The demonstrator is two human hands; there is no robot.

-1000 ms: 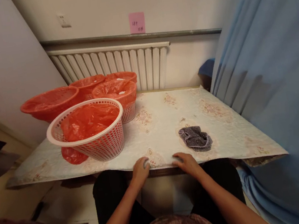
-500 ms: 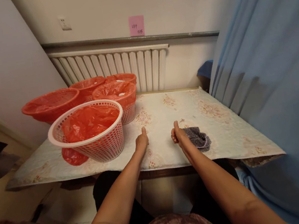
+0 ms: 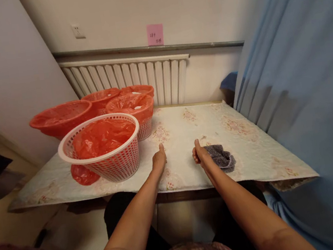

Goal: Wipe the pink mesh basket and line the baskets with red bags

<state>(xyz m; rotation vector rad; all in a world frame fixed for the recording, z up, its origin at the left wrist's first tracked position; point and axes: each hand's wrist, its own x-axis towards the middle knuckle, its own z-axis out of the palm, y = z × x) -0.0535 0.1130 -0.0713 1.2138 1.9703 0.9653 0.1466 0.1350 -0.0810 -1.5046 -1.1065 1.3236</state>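
My left hand (image 3: 159, 160) is held just right of a pale pink perforated basket (image 3: 119, 165), not touching it. Its thumb points up and its other fingers look curled in. Across from it, my right hand (image 3: 201, 154) makes a fist with the thumb raised, and nothing shows in it. A dark grey knitted cloth (image 3: 221, 157) lies crumpled on the table right beside that hand; whether they touch, I cannot tell. Inside the pale basket is a red plastic bag (image 3: 102, 136), part of which bulges out below at the left.
Several more baskets lined with red bags, among them a near one (image 3: 142, 112), stand behind the pale one. The table has a floral cover (image 3: 183, 131). A radiator (image 3: 137, 79) runs behind it, and a blue curtain (image 3: 297, 80) hangs at the right.
The whole view has shifted slightly, so everything sits a little lower in the picture. Both hands keep the same pose, and the baskets and cloth have stayed in place.
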